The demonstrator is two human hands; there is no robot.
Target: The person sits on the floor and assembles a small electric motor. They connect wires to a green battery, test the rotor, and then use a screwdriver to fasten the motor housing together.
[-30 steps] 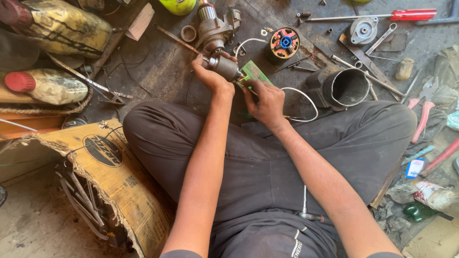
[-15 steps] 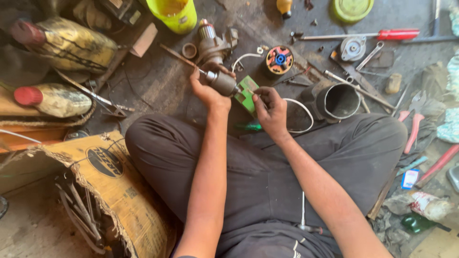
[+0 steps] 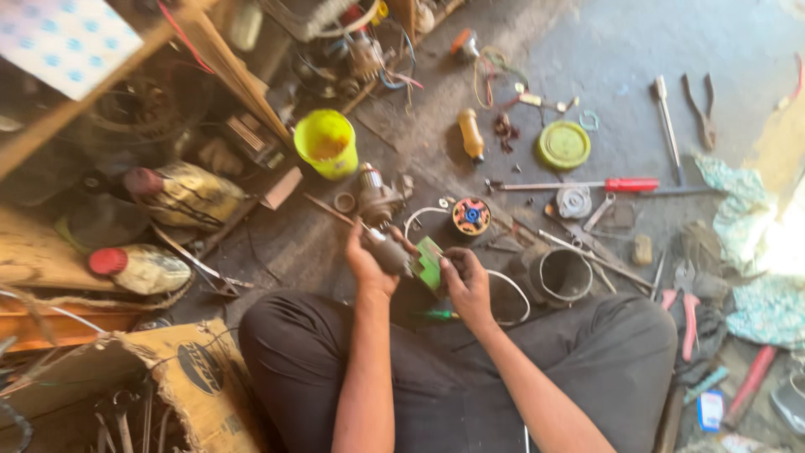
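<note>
Left hand (image 3: 369, 267) clamped on grey motor part (image 3: 391, 254); right hand (image 3: 466, 285) pinching green board (image 3: 431, 262); cardboard box (image 3: 180, 377) lower left, contents unclear.

I see a yellow cup (image 3: 325, 143) near the shelf, a red-handled screwdriver (image 3: 587, 184) lying beside a green lid (image 3: 563, 144), pliers (image 3: 703, 109) farther off, and a cardboard box (image 3: 126, 386) of tools.

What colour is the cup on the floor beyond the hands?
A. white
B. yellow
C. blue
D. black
B: the cup standing on the floor past the left hand and right hand is bright yellow.
</note>
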